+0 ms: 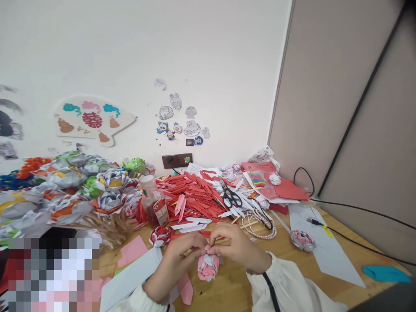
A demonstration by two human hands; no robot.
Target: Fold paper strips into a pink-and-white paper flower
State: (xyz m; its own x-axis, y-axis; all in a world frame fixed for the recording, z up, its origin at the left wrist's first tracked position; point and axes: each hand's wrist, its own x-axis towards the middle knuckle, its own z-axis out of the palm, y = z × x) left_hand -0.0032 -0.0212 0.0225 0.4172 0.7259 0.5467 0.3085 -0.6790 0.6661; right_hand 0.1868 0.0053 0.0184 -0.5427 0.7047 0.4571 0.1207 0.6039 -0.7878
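Observation:
Between my two hands is a pink and white folded paper flower [208, 268], held just above the wooden table. My left hand [182, 255] pinches its upper left edge. From the other side my right hand [229, 242] pinches pink paper at the flower's top, thumb and forefinger together. The fingertips of both hands nearly meet there. A red and white paper flower [160, 236] lies beyond my left hand. Below my left wrist is a folded pink paper strip [185, 288].
Behind my hands lies a heap of red folded strips [191, 193] with black-handled scissors [231, 197]. Many paper flowers [107, 186] crowd the left. A pearl string [260, 224], another paper flower [303, 239], a cable [341, 238] and a blue cloth-like piece [386, 273] lie right.

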